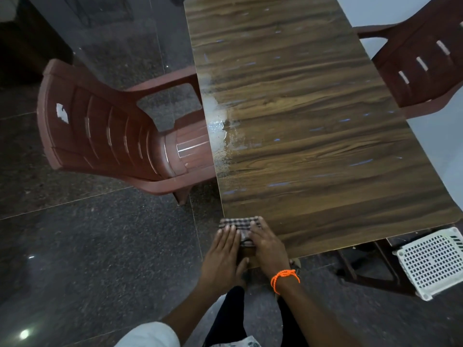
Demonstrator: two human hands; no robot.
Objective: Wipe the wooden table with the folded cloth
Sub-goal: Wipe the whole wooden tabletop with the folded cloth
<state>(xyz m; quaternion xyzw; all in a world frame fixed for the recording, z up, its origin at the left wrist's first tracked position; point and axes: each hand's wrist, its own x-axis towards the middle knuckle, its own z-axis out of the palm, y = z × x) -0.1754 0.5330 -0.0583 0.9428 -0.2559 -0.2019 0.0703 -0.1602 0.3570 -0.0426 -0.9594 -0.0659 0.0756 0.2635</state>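
Observation:
A long wooden table (300, 116) runs away from me, with a wet shiny patch along its left edge. The folded checked cloth (240, 225) lies on the table's near left corner. My left hand (223, 254) rests flat on the cloth's left part, fingers together and pointing forward. My right hand (268, 244), an orange thread at its wrist, lies flat on the cloth's right part. Both palms press down on it; most of the cloth is hidden beneath them.
A reddish-brown plastic chair (105, 131) stands at the table's left side, its seat tucked under the edge. A second chair (423, 58) is at the right. A white perforated basket (431, 261) sits on the dark floor under the near right corner.

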